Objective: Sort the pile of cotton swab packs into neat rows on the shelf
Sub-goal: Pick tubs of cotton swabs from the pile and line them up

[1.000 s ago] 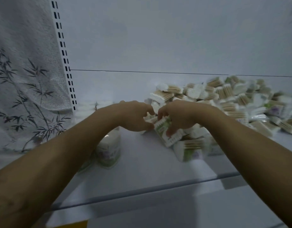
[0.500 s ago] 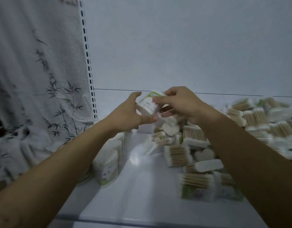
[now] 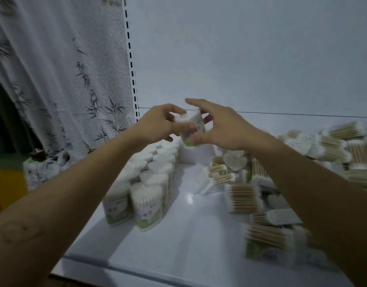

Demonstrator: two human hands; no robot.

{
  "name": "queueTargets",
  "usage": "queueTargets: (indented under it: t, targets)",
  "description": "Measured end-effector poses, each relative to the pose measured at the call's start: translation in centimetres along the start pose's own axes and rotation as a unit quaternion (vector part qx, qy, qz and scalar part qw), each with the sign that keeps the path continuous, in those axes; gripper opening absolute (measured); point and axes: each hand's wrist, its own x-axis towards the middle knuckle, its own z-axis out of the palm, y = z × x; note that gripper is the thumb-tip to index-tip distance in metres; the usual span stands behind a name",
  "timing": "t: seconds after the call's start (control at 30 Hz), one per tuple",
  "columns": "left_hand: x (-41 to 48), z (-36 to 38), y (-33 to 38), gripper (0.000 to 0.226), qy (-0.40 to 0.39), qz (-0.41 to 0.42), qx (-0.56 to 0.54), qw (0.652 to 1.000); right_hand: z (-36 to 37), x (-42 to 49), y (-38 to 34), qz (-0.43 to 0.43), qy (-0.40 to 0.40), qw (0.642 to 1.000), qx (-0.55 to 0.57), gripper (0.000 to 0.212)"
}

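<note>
Shelf (image 3: 178,235): carrying everything, a bare strip lying just right of the rows
Pile (image 3: 246,195): loose packs lying jumbled right of the rows, awaiting sorting
Rows (image 3: 155,175): upright packs standing two abreast, tops up, so they are packing tightly
Left hand (image 3: 157,123): reaching above the rows' far end, fingers curling round the held pack
Right hand (image 3: 221,125): gripping it too, thumb underneath, fingers behind, forefinger sticking out; probably righting it
Held pack (image 3: 191,127): hanging tilted in the air above the rows' far end, not yet placed

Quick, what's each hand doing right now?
Left hand: holding a swab pack.
Right hand: fingers spread at the same pack; grip cannot be told.
</note>
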Motion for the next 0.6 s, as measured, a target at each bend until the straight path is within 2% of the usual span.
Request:
queueTargets:
  t: [0.1,0.17,0.23,0.3,0.37,0.43,0.6]
  targets:
    - [1.3,-0.4,-0.8,0.053,-0.017,-0.003,-0.004,1.0,0.9,1.6,0.2,0.016,0.026,0.997,-0.065,0.062]
    - [2.1,-0.8,-1.7,0.055,-0.019,0.005,0.024,1.0,1.9,2.6,0.8,0.046,0.025,0.994,-0.098,0.055]
    - [2.7,-1.6,-2.7,0.054,-0.033,0.032,0.148,0.988,3.0,3.4,1.8,0.085,-0.007,0.987,-0.133,0.056]
    - [3.1,-2.4,-3.8,0.051,-0.096,0.044,0.296,0.949,4.5,4.0,2.7,0.115,-0.039,0.98,-0.157,0.057]
    - [3.5,-3.0,-4.9,0.049,-0.171,0.031,0.383,0.907,6.1,4.5,3.3,0.133,-0.064,0.972,-0.184,0.055]
    - [3.9,-3.2,-5.8,0.053,-0.217,0.016,0.41,0.886,7.5,5.2,3.6,0.143,-0.083,0.963,-0.214,0.055]
    - [5.8,-2.7,-7.1,0.056,-0.265,0.025,0.404,0.875,10.2,6.7,4.1,0.125,-0.075,0.937,-0.318,0.049]
